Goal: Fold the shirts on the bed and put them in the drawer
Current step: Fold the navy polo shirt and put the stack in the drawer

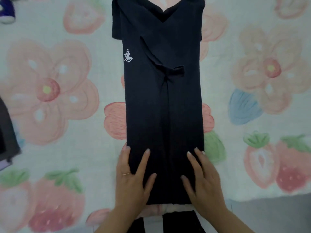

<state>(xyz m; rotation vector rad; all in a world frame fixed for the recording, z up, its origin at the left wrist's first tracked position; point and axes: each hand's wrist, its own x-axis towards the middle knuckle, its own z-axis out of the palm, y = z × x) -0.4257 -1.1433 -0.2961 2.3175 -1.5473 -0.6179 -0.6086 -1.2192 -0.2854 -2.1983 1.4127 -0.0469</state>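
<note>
– Both hands sit closest, at the near end of the black shirt (163,111). Left hand (133,179) and right hand (204,180) lie flat on it, fingers straight and spread
– Gripping anything?
– No, neither hand is closed round the cloth; palms and fingers just press on the fabric. Thin ring (125,174) on the left hand
– And where is the shirt?
– Laid lengthwise on the bedspread (50,145), the one printed with pink flowers and strawberries. Its sides are folded in to make one long narrow strip, hem by the hands, neck at the far end, cut off by the top of the view. One sleeve lies crossed over the middle, a bit bunched. Small white horse-rider logo (128,56) near the strip's left edge
– Anything else?
– Dark garment (7,132) at the left edge of the bed, and something purple and white (6,10) in the far left corner, too cropped to name. Grey floor (277,214) at lower right
</note>
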